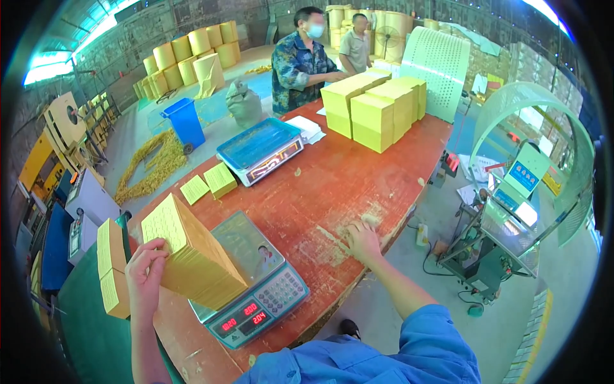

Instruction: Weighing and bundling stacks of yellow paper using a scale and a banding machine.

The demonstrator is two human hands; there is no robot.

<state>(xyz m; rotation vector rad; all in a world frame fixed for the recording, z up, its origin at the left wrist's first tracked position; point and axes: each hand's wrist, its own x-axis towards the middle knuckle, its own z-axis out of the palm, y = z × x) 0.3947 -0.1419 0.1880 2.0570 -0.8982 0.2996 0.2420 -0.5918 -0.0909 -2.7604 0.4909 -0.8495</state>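
Note:
A tall stack of yellow paper (201,265) stands tilted on a digital scale (256,307) with a lit red display. My left hand (146,272) is closed at the stack's left upper edge, thumb and fingers pinching the sheets there. My right hand (363,242) lies on the red table (300,211) near its right edge, fingers stretched out, holding nothing. Just beyond the tall stack lie a small yellow block of paper (220,181) and a thin yellow pad (194,190).
A second scale (259,146) with a blue tray stands farther back. Large yellow paper stacks (374,115) sit at the table's far end, beside two people. More stacks (113,269) are at my left. A machine with a round mesh guard (531,160) stands right of the table.

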